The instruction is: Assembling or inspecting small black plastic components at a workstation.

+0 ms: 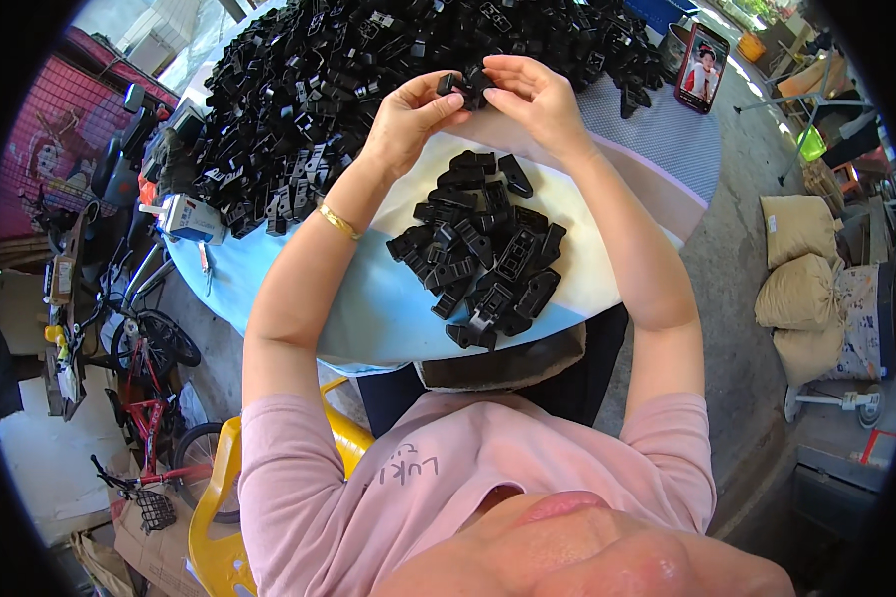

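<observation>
Both my hands are raised at the front edge of the large heap of black plastic parts (299, 109). My left hand (416, 114) pinches a small black plastic part (450, 84) between thumb and fingers. Close against it, my right hand (536, 98) has its thumb and fingertips closed on a black plastic part (476, 88). Whether these are two joined pieces or one, I cannot tell. Between my forearms lies a smaller pile of similar black plastic parts (488, 249) on the pale cloth-covered table (368, 298).
A phone (702, 75) stands upright at the far right of the table, beside a metal tin (674, 45). A blue-and-white carton (191, 219) sits at the left edge. Beyond are a red bicycle (149, 423), a yellow chair (209, 517) and stuffed sacks (798, 289).
</observation>
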`<state>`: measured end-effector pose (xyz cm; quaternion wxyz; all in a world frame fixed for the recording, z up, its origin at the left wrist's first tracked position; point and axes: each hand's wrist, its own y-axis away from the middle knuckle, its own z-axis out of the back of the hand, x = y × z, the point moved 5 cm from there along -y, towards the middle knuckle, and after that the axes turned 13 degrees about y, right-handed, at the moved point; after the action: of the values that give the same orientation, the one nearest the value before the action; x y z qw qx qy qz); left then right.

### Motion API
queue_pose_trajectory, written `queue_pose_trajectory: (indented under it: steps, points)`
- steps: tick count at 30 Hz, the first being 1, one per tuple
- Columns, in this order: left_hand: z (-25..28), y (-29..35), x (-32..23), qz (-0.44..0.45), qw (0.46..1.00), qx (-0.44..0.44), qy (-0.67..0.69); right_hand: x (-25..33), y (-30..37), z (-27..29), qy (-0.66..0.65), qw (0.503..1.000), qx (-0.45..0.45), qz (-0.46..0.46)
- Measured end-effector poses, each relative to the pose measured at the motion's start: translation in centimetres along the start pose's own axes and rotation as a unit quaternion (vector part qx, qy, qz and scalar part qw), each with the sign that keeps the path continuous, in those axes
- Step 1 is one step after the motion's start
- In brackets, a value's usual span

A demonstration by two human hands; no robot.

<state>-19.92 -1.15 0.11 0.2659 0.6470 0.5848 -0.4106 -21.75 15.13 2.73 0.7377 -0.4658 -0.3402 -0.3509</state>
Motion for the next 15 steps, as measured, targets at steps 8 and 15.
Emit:
queue_pose_trajectory:
  steps: [8,15]
  points:
    - [-0.6,0.0,0.2,0.082,0.987,0.011,0.140,1.4,0.4,-0.1,0.030,0.997,-0.044,0.064]
    - [-0.7,0.5,-0.4,0.063,0.992,-0.046,0.104,2.1,0.8,-0.5,0.006,0.998,-0.011,0.066]
